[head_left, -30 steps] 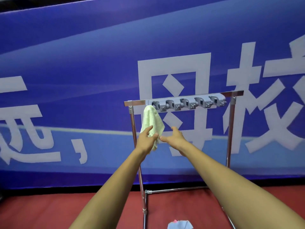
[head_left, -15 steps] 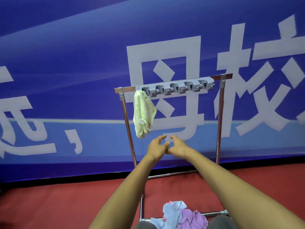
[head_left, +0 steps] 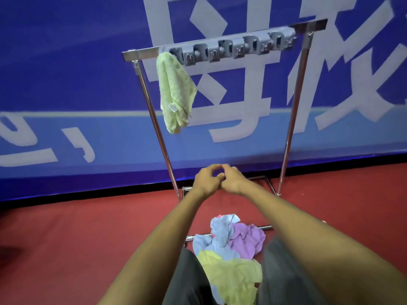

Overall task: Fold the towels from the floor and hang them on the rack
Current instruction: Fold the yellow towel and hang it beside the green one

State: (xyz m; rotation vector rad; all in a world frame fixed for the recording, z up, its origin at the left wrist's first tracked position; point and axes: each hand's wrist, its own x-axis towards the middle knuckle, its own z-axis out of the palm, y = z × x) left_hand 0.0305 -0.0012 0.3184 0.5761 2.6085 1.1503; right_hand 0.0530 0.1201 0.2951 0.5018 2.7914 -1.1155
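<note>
A light green towel (head_left: 175,91) hangs folded from the leftmost clip of the grey holder strip (head_left: 233,48) on the chrome rack (head_left: 141,55). On the red floor below lies a heap of towels: a blue one (head_left: 217,233), a purple one (head_left: 246,239) and a yellow one (head_left: 231,276). My left hand (head_left: 207,180) and my right hand (head_left: 233,180) hover together in mid-air in front of the rack's base, fingers curled and touching each other, holding nothing.
A blue banner (head_left: 66,73) with large white characters stands right behind the rack. The rack's lower bars (head_left: 263,227) lie on the red floor (head_left: 66,238) around the towel heap. My dark-trousered legs (head_left: 284,278) flank the heap.
Both hands let go of the green towel and dropped down away from it, coming together. The view tilted down, bringing the towel heap on the floor into sight.
</note>
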